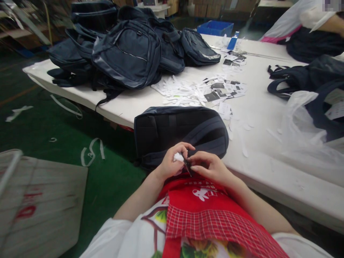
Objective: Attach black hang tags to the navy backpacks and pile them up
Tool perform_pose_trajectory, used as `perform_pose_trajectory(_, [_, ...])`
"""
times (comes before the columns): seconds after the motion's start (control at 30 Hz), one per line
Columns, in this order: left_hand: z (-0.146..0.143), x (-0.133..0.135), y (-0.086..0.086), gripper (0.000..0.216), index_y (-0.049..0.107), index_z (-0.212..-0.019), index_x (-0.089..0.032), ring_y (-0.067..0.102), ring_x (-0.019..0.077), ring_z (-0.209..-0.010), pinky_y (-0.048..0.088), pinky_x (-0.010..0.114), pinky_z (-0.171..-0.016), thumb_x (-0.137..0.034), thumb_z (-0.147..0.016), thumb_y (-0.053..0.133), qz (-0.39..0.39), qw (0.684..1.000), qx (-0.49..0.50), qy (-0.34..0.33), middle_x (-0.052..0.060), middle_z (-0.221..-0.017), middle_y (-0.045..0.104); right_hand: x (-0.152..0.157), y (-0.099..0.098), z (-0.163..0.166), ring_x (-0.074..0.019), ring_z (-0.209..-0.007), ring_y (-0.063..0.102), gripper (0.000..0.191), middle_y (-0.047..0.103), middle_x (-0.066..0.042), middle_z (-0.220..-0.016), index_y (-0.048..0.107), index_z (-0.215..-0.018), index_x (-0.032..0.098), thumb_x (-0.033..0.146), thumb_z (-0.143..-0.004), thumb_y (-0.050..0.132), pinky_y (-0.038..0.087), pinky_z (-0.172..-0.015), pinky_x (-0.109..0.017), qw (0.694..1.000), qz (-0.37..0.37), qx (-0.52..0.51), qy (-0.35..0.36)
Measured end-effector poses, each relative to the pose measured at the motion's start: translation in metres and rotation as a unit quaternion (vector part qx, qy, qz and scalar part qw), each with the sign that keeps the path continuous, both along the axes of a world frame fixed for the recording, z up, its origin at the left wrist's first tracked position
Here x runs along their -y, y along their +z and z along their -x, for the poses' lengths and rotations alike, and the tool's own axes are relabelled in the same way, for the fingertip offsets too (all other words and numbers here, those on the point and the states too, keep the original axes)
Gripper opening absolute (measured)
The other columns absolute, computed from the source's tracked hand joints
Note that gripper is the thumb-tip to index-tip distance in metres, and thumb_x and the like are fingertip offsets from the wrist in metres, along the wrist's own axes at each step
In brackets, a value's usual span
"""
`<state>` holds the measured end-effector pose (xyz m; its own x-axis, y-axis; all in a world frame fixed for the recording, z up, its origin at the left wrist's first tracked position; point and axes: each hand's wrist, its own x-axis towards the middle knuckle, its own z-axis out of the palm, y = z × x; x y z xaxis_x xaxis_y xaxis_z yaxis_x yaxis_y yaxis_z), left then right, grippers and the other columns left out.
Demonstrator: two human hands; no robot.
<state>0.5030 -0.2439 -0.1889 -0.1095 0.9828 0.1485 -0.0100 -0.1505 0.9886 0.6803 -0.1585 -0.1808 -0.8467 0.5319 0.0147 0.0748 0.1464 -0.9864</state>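
A dark navy backpack (180, 132) lies back-side up at the table's near edge, right in front of me. Just below it my left hand (172, 163) is closed around a crumpled bit of white paper (178, 156). My right hand (208, 166) meets it, fingers pinched on a small dark strap or tag (187, 165) between the two hands. Both hands hover over my red apron, touching each other at the fingertips.
A heap of navy backpacks (126, 50) fills the far left of the white table (258, 107). Loose white and black paper tags (204, 91) are scattered mid-table. A clear plastic bag (303, 125) and more bags lie right; another person (309, 21) works far right. A blue crate (215, 27) stands behind.
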Motion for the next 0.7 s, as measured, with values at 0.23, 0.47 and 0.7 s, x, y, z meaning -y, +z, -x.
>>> perform_pose_trajectory(0.23, [-0.001, 0.002, -0.001, 0.013, 0.052, -0.072, -0.017, 0.048, 0.0095, -0.051, 0.034, 0.019, -0.046, -0.023, -0.060, 0.054, 0.110, 0.985, 0.135, 0.010, 0.001, -0.068, 0.060, -0.005, 0.003, -0.004, -0.0169, -0.077, 0.063, 0.019, 0.069, -0.004, -0.081, 0.068, -0.083, 0.019, 0.035, -0.089, 0.059, 0.049, -0.073, -0.030, 0.998, -0.009, 0.012, -0.056])
perform_pose_trajectory(0.47, [0.004, -0.003, 0.005, 0.023, 0.054, -0.084, -0.016, 0.044, 0.0069, -0.043, 0.029, 0.016, -0.039, -0.032, -0.068, 0.057, 0.169, 0.962, 0.211, -0.028, 0.000, -0.062, 0.059, -0.026, 0.004, -0.019, -0.0130, -0.064, 0.056, 0.023, 0.063, 0.000, -0.068, 0.063, -0.080, 0.019, 0.040, -0.088, 0.061, 0.044, -0.065, -0.026, 0.994, 0.082, 0.028, -0.071])
perform_pose_trajectory(0.7, [-0.002, -0.004, 0.006, 0.040, 0.054, -0.087, -0.016, 0.046, 0.0060, -0.046, 0.033, 0.015, -0.041, -0.045, -0.069, 0.075, 0.212, 0.962, 0.156, -0.073, 0.000, -0.065, 0.061, -0.025, 0.008, -0.016, -0.0199, -0.079, 0.057, 0.028, 0.061, -0.003, -0.075, 0.054, -0.071, 0.021, 0.043, -0.087, 0.061, 0.045, -0.075, -0.034, 0.960, 0.252, -0.116, -0.048])
